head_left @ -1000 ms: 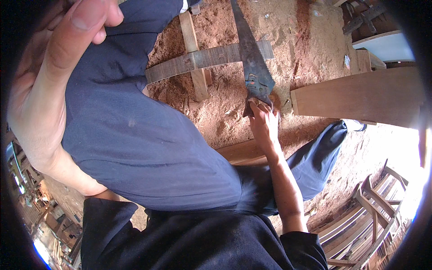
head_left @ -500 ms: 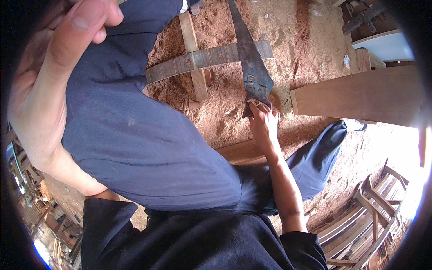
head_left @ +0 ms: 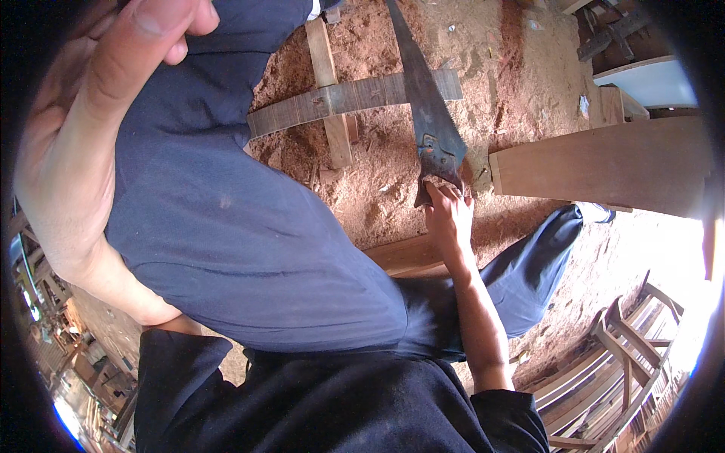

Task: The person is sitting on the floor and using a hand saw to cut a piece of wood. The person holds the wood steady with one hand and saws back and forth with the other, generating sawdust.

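Note:
My right hand [head_left: 450, 215] is closed round the handle of a handsaw [head_left: 427, 113], whose dark toothed blade points away from me. The blade crosses a striped grey-brown board [head_left: 362, 93] near its right end; how deep the teeth sit I cannot make out. Under that board, a pale wooden batten [head_left: 323, 64] runs crosswise. Very close at the upper left, my left hand [head_left: 83, 143] is raised, its fingers curled toward the thumb. The frame's top edge cuts it off, and whatever it may hold is hidden.
My dark-trousered legs [head_left: 249, 219] spread around the work. Sawdust covers the ground [head_left: 521, 83]. A wide brown panel [head_left: 596, 162] lies to the right, and a plank [head_left: 408, 255] lies between my legs. Several long timbers on a wooden frame [head_left: 627, 355] stand at the lower right.
The saw and my right hand have shifted slightly toward me and to the right. My left hand stays raised; the view has moved a little.

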Available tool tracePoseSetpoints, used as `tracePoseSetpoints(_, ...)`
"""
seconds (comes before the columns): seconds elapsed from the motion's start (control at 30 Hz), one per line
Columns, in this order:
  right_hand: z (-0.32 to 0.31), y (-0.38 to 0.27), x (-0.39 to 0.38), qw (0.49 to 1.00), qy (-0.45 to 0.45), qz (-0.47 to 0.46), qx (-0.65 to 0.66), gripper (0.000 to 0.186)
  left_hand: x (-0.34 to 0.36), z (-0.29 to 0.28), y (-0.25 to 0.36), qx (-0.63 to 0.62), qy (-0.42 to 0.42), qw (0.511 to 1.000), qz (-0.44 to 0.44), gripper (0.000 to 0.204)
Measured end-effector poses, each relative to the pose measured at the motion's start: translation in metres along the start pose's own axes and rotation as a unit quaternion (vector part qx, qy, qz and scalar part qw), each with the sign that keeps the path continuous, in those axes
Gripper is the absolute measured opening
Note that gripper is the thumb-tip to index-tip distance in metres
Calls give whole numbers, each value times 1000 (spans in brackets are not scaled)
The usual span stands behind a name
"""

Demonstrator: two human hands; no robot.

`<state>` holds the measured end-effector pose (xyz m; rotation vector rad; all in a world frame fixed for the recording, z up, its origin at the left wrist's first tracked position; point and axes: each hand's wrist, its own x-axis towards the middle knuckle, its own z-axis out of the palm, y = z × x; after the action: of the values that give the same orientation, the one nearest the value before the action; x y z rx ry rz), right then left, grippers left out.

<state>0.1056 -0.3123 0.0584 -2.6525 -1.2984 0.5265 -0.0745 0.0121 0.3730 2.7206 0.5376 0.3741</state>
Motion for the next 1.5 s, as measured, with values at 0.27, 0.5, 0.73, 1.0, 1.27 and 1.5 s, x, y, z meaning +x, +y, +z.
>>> tracePoseSetpoints(0.27, -3, 3, -14, 1000, 2, 7, 1, 52, -1, 1, 0, -4, 3, 1000, 1, 52)
tracePoseSetpoints(0.5, 1, 5, -14, 999, -23, 14, 21, 52, -1, 2, 1, -6, 3, 1000, 1, 51)
tracePoseSetpoints(0.73, 4, 2, -22, 1000, -20, 13, 5, 51, 0, 2, 0, -10, 4, 1000, -1, 51)
tracePoseSetpoints(1.0, 5, 3, -23, 1000, -9, 10, 25, 51, 1, 1, 0, -13, 6, 1000, -2, 50)
tracePoseSetpoints(1.27, -3, -2, -22, 998, -38, 21, 48, 50, 3, 0, 0, -12, 6, 1000, -6, 49)
tracePoseSetpoints(1.5, -7, 0, -21, 998, -50, 4, 43, 47, 3, 0, 0, -16, 7, 1000, -8, 49)
